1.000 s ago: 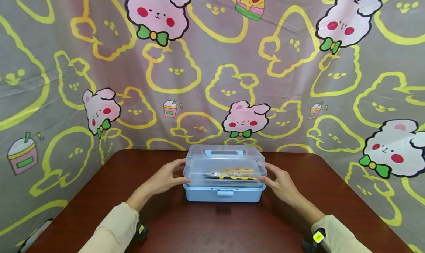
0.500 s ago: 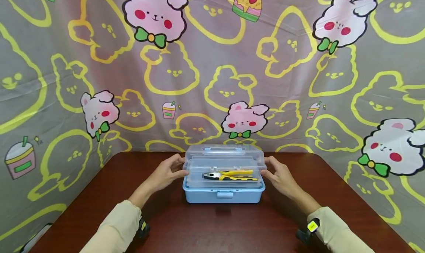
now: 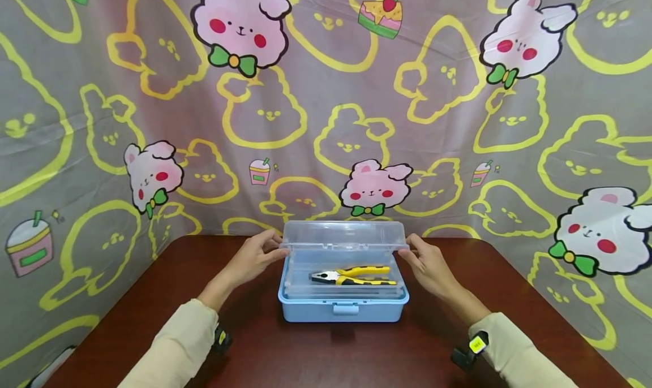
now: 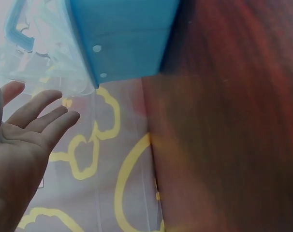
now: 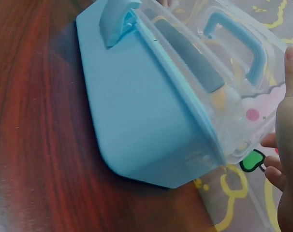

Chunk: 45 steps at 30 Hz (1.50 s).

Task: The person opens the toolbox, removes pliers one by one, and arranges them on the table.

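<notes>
"Where is the toolbox [image 3: 316, 313] placed?"

"It is set on the brown tabletop [image 3: 285, 360], near the middle of the far edge and well apart from both far corners. Its latch [image 3: 346, 309] is turned toward the person."

"And how is the clear lid [image 3: 344, 234] supported?"

"It is held raised, apart from the toolbox's front rim. Its left end is grasped by the left hand [image 3: 252, 258], with the thumb laid at the front corner. Its right end is grasped likewise by the right hand [image 3: 430, 263]. Exactly where the far side is touched by the fingertips cannot be told, since they are partly hidden."

"Is anything fixed to the lid?"

"A light-blue handle [image 5: 243, 36] is shown on it in the right wrist view."

"What is contained inside?"

"A clear tray [image 3: 336, 291] is fitted there, and in it a pair of pliers [image 3: 348, 273] is laid flat. The metal nose is pointed toward the tabletop's left edge, the yellow-and-black grips toward its right edge."

"And the surroundings?"

"Both forearms are partly covered by pale sleeves [image 3: 178, 337]. Beyond the tabletop's far edge a rabbit-print curtain [image 3: 443, 122] is hung."
</notes>
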Available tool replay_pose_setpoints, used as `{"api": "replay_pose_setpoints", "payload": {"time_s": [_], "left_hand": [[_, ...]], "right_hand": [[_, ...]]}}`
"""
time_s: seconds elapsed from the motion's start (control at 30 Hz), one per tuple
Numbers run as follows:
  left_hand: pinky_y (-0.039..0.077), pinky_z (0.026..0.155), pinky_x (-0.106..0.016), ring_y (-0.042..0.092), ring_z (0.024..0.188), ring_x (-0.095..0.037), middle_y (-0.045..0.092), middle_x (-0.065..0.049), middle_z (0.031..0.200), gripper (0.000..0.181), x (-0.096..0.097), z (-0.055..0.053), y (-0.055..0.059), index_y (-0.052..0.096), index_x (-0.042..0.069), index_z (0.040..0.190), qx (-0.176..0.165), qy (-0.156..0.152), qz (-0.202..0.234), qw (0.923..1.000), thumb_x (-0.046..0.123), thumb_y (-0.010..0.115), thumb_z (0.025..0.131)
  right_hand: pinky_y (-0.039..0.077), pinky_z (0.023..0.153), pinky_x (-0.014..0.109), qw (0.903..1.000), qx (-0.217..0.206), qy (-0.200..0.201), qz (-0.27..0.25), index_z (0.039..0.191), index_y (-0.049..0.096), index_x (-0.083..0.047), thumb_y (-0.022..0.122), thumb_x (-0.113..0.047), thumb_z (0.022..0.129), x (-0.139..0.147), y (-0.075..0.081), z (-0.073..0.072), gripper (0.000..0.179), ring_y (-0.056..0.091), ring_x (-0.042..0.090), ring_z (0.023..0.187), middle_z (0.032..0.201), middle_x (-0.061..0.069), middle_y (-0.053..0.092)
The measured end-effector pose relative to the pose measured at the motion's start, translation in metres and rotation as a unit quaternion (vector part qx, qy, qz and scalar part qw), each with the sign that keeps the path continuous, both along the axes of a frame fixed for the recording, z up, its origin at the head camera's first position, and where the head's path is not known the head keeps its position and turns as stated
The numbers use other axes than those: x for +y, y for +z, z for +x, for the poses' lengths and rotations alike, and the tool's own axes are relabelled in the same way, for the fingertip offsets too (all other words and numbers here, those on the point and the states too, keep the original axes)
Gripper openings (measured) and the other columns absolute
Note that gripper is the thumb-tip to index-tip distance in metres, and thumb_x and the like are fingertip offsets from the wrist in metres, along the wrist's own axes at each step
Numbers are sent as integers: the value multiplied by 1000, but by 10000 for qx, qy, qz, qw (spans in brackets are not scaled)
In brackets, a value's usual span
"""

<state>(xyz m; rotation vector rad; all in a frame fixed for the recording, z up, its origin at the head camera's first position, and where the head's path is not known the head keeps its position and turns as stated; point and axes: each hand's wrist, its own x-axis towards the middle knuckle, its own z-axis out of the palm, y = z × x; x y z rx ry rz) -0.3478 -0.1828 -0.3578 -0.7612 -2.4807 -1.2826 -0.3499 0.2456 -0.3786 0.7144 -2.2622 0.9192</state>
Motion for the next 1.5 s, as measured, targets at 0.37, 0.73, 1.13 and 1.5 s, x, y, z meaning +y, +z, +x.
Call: {"api": "replay_pose_setpoints", "payload": {"time_s": [0.37,0.73,1.13,1.5], "left_hand": [[43,63,-38,55,68,-24,64,-2,81,22,2,-8,21,60,13,98,68,200,-266,9994,34,63,105],[49,83,-46,64,94,-28,67,-6,102,35,5,-31,19,66,12,112,19,566,-18,9984,45,56,107],[52,95,-49,61,120,-36,59,-19,130,42,20,-55,-8,48,14,149,-951,300,1005,9899,28,54,110],[47,103,-48,50,136,-39,48,-27,150,60,24,-63,-22,27,2,162,-866,321,495,9945,-1,51,107]], "right_hand": [[32,56,33,9987,26,-489,-125,82,49,-14,52,-41,109,-11,22,-13,38,43,19,62,66,-4,33],[55,78,49,9932,-869,-527,-570,114,65,2,36,-38,115,-21,31,-44,49,65,34,88,86,12,59],[59,72,37,9735,-1932,-198,-1211,121,56,-1,38,-42,113,-8,29,-67,45,66,26,83,97,16,62],[47,100,57,9646,-2504,-85,-824,156,44,-3,52,-10,109,-17,4,-83,48,58,43,122,138,26,58]]}}
